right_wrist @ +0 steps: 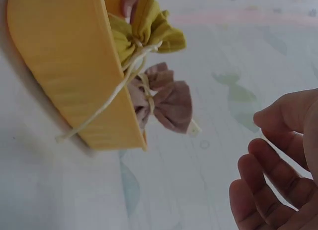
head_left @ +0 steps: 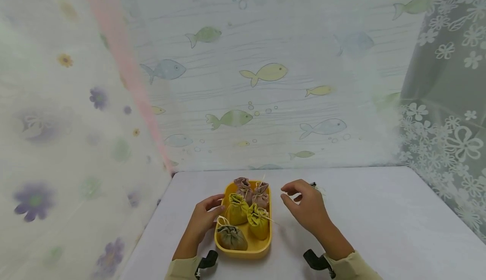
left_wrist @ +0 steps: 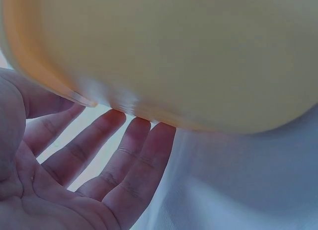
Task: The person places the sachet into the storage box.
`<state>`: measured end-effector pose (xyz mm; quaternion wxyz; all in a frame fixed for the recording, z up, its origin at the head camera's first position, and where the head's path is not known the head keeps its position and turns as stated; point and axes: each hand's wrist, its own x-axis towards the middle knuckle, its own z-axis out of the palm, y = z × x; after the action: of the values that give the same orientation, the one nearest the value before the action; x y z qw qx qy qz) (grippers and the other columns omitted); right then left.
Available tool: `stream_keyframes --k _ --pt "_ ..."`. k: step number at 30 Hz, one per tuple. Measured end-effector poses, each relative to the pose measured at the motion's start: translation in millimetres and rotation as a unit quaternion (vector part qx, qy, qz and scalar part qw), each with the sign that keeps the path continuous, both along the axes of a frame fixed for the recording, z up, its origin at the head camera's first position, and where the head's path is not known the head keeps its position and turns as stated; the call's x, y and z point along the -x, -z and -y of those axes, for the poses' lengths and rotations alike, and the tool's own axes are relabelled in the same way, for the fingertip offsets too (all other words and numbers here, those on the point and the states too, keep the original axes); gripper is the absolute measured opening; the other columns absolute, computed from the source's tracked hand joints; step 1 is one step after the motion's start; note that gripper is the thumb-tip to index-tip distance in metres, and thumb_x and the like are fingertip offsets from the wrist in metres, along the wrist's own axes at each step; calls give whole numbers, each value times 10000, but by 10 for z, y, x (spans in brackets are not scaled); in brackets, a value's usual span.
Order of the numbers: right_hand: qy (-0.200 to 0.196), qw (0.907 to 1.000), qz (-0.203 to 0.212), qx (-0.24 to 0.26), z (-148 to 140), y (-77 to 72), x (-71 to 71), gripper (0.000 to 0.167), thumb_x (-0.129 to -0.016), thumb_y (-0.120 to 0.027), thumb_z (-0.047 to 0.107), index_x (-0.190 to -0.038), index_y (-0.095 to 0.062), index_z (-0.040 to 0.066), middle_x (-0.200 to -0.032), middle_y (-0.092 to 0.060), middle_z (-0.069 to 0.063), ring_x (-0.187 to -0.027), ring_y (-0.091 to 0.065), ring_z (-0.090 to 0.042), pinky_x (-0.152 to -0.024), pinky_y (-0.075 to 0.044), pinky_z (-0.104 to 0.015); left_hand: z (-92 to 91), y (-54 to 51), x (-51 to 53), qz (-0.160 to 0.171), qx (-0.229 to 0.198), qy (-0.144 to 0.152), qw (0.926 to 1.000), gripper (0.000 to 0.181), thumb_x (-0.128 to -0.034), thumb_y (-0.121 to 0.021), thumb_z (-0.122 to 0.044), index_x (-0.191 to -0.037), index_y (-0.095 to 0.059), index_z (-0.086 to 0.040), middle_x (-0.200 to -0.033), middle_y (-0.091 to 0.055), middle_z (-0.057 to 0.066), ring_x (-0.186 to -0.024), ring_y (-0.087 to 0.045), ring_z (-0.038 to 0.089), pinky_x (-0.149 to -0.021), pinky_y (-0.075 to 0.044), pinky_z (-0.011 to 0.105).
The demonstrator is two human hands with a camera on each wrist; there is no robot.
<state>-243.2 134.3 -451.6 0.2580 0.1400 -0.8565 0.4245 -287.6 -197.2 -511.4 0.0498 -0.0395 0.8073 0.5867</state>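
A yellow plastic tray [head_left: 243,254] holds several small drawstring cloth bags. Two mauve bags [head_left: 260,193] stand at its far end, two mustard-yellow bags [head_left: 238,210] in the middle, and one grey-green bag [head_left: 232,238] leans at the near left corner. My left hand [head_left: 202,219] holds the tray's left side, thumb at the rim and fingertips against the outer wall [left_wrist: 174,61]. Right of the tray, my right hand [head_left: 308,206] hovers apart from it, fingers loosely bent with nothing between them. The right wrist view shows a pale cord [right_wrist: 107,101] hanging over the tray's wall.
A white table [head_left: 379,221] lies under the tray, with a fish-print curtain [head_left: 265,103] behind it. Flowered curtains hang at both sides. Beyond my right hand a small dark thing with pale strands [head_left: 319,188] shows, mostly hidden. Black mounts sit on both wrists.
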Motion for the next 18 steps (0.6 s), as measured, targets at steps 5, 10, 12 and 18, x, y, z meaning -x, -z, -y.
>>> stream_keyframes --k 5,10,12,18 --pt "243 9994 -207 -106 -98 -10 12 185 -862 -835 137 -1018 -750 191 -1008 -701 85 -912 -640 -103 -708 -620 -336 -1 -14 12 5 -23 19 10000 450 -960 -735 -282 -1399 -646 -238 -1422 -618 140 -1175 -669 258 -813 -648 432" --pt "593 9971 -442 -195 -236 87 74 248 -825 -856 121 -1042 -749 177 -1100 -695 7 -1010 -645 -198 -804 -602 -439 -3 -19 10 10 -20 20 10000 446 -959 -740 -287 -1394 -652 -241 -1415 -625 134 -1160 -673 245 -799 -649 416" --pt "714 9959 -516 -217 -300 152 118 298 -800 -866 101 -1064 -745 164 -1151 -686 -39 -1066 -618 -261 -864 -556 -480 -3 -22 2 16 -28 11 10000 445 -957 -743 -293 -1391 -655 -244 -1415 -625 133 -1158 -674 240 -789 -649 407" --pt "796 9950 -501 -340 -461 315 234 494 -753 -891 81 -1205 -694 74 -1273 -643 -145 -1174 -535 -385 -945 -459 -541 4 -31 -11 1 -4 -33 10000 447 -954 -748 -309 -1388 -659 -252 -1417 -625 129 -1166 -670 236 -783 -647 397"
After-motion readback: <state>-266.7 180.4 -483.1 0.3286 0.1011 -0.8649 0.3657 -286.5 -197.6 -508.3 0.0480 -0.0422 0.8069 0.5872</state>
